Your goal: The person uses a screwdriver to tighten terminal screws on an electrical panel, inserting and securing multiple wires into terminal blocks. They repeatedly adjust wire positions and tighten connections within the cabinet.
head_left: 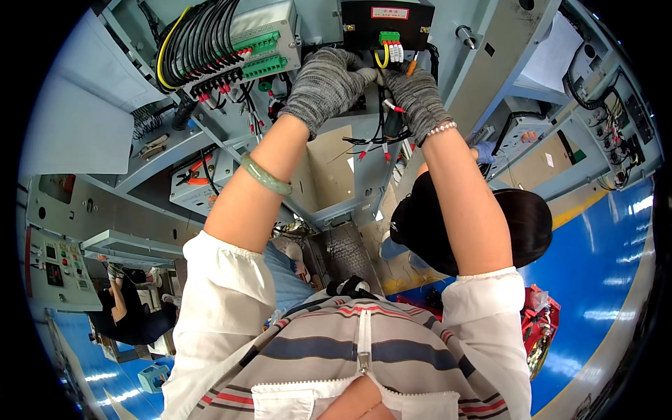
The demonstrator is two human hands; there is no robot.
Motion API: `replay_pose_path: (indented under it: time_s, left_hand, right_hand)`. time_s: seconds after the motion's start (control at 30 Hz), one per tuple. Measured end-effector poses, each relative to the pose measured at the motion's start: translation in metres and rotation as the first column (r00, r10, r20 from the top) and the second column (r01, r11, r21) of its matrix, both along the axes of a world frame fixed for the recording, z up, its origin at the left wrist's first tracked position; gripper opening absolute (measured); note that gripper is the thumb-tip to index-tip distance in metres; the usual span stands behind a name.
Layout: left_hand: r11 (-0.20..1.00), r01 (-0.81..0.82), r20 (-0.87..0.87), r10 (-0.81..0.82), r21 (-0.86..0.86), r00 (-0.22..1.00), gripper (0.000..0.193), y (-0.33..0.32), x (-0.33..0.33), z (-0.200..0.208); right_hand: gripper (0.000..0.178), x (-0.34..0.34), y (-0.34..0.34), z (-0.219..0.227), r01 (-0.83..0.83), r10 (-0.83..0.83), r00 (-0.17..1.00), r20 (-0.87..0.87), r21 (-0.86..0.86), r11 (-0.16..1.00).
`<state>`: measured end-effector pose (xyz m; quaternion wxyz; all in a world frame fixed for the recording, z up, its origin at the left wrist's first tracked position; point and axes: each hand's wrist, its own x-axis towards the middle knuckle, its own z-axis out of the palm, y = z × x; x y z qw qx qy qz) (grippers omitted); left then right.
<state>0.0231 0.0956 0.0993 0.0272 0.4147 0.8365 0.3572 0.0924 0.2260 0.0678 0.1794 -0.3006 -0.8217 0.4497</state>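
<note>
Both my hands wear grey knitted gloves and are raised to a black box [387, 31] in a metal cabinet. My left hand [325, 87] is curled under the box's left side, thumb pointing right; whatever its fingers grip is hidden. Close beside it, my right hand [418, 98] is closed around a small screwdriver [411, 68] with an orange handle, its shaft pointing up at the box. Just above the hands, a green terminal block [390, 38] carries yellow and white-sleeved wires [395, 54]. Black wires [381, 133] with red ends hang below, between my wrists.
Left of the box is a module with green terminal strips [264, 66] and a thick black wire bundle [199, 45]. Orange-handled pliers [196, 170] lie on a ledge. A person's dark-haired head [521, 224] is below my right forearm. Another person [133, 315] works at far left.
</note>
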Motion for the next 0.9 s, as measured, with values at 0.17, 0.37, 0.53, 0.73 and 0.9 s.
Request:
replay_pose_path:
  time_s: [0.17,0.37,0.53,0.73,0.9]
  left_hand:
    - [0.996,0.029,0.301,-0.053,0.086,0.952,0.027,-0.017,0.007,-0.003]
    - [0.968,0.093,0.632,-0.223,0.233,0.742,0.031,-0.035,-0.002,-0.02]
    - [0.966,0.172,0.562,-0.253,0.193,0.787,0.031,-0.041,-0.003,-0.018]
    - [0.985,0.125,0.234,-0.149,0.116,0.961,0.028,-0.037,0.002,-0.019]
    - [0.922,-0.087,0.128,0.041,0.378,0.991,0.027,-0.028,0.004,-0.041]
  right_hand:
    - [0.041,0.011,-0.007,0.011,-0.063,0.062,0.998,-0.004,-0.101,0.993]
    - [0.037,0.012,-0.007,0.009,-0.052,0.033,0.993,-0.109,-0.179,0.983]
    - [0.035,0.012,-0.008,0.009,-0.068,0.044,0.99,-0.131,-0.184,0.981]
    - [0.036,0.011,-0.008,0.009,-0.04,0.016,0.994,-0.104,-0.232,0.972]
    - [0.038,0.005,-0.006,0.006,-0.063,0.04,0.994,-0.104,-0.225,0.972]
